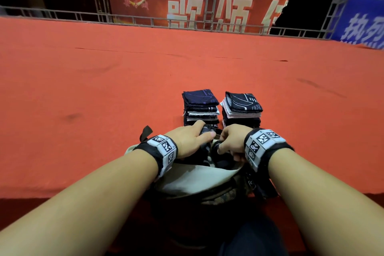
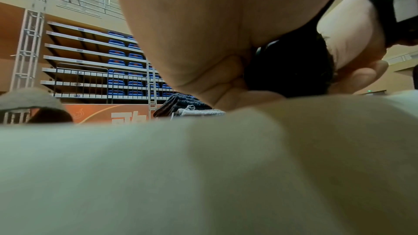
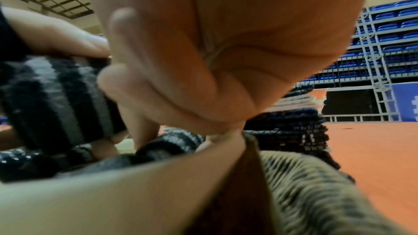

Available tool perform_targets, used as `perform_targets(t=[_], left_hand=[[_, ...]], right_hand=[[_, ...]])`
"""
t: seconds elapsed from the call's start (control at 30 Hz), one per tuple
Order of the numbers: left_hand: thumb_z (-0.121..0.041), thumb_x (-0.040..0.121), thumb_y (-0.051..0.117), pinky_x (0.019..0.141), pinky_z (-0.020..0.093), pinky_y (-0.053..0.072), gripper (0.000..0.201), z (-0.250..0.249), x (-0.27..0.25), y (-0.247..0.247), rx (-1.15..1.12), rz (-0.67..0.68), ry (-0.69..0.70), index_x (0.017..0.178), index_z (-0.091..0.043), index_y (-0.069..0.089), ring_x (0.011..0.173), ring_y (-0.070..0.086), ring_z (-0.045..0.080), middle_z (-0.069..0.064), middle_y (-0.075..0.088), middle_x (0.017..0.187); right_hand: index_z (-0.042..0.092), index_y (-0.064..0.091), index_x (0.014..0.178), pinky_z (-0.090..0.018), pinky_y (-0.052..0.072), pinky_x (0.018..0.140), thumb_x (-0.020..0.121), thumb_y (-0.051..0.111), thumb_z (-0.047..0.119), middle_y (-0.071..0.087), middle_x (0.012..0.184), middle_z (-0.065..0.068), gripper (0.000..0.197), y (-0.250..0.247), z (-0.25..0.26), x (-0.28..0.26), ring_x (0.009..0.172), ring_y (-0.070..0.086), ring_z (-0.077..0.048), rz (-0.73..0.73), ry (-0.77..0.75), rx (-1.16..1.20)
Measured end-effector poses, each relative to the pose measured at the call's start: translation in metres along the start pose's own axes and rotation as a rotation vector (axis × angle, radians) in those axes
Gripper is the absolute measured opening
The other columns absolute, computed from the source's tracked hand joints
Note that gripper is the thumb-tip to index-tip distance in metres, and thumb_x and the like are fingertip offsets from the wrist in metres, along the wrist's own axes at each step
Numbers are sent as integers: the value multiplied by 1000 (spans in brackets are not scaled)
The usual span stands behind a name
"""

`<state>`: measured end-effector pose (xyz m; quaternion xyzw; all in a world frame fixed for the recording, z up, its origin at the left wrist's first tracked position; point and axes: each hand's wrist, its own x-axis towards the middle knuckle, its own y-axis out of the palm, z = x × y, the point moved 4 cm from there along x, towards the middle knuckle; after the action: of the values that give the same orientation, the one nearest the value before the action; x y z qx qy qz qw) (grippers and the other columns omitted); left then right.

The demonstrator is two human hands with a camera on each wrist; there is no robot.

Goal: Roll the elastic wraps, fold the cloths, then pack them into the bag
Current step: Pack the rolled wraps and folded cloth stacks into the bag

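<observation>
Both hands work at the bag point(image 1: 187, 181): left hand point(image 1: 187, 141) grips a rolled wrap point(image 3: 56, 99), right hand point(image 1: 230, 141) pinches the rim. Packing; next, seat it deeper.

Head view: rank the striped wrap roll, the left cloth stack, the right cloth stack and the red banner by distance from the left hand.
1. Striped wrap roll: gripped by the left hand over the bag.
2. Left cloth stack: just beyond the fingers.
3. Right cloth stack: farther right.
4. Red banner: far back.
</observation>
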<state>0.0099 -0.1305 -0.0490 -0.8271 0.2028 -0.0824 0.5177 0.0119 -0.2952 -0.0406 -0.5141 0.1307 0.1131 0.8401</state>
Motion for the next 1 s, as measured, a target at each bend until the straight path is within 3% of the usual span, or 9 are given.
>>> perform_targets(t=[0.2,0.33,0.5,0.57,0.67,0.77,0.83,0.9,1.0], left_hand=[[-64,102,32,88,44,48,48,13,1,2,-122,-33,-41,112,-18,44,92,62,27,5,65,101],[-75,88,33,94,49,49,65,20,1,-1,-250,-51,-75,120,-21,50,99,65,27,5,67,110],[-65,90,53,72,54,62,53,23,-3,-5,-569,-58,-140,119,-21,56,83,74,35,4,71,107],[-57,94,60,69,46,63,45,23,-3,-11,-605,-74,-159,115,-18,57,72,73,27,2,73,95],[-58,90,65,55,31,50,49,15,-6,-22,-604,-89,-175,108,-13,57,55,61,16,-4,75,73],[-59,92,62,50,24,41,47,7,-5,-28,-695,-34,-193,95,-12,63,65,71,30,6,78,85],[-63,88,63,50,23,41,59,-2,-4,-30,-776,-2,-211,102,-7,69,82,74,42,16,77,91],[-63,87,66,46,24,46,61,-12,-3,-30,-828,-19,-237,105,-5,70,74,75,38,17,75,82],[-67,85,66,49,26,55,70,-29,0,-22,-908,-14,-245,112,-3,69,72,75,30,18,76,88]], right_hand=[[13,66,89,-24,45,43,85,72,18,62,55,-6,9,21,16,7,39,53,-19,81,-59,-57],[17,61,82,-20,44,42,81,77,17,61,52,2,15,29,24,12,36,54,-14,57,-119,-110],[19,68,96,-29,54,59,80,79,23,68,67,2,20,28,26,11,60,67,-23,70,-156,-155],[19,67,117,-28,51,54,85,76,22,67,64,-3,33,22,18,10,55,62,-23,114,-105,-105],[21,53,139,-26,46,44,91,67,10,66,69,-12,51,8,9,5,47,54,-22,140,-61,88],[18,58,125,-23,43,39,98,57,7,64,78,-16,29,-17,10,-6,40,53,-19,94,-82,330],[13,60,118,-24,43,43,101,56,19,63,74,-12,18,-30,14,-16,46,58,-21,82,-109,499],[10,61,116,-26,44,45,101,56,36,62,67,-8,30,-37,17,-27,52,59,-23,77,-119,643],[7,61,111,-28,50,48,100,56,47,60,68,-10,42,-38,18,-40,49,59,-22,95,-150,638]])
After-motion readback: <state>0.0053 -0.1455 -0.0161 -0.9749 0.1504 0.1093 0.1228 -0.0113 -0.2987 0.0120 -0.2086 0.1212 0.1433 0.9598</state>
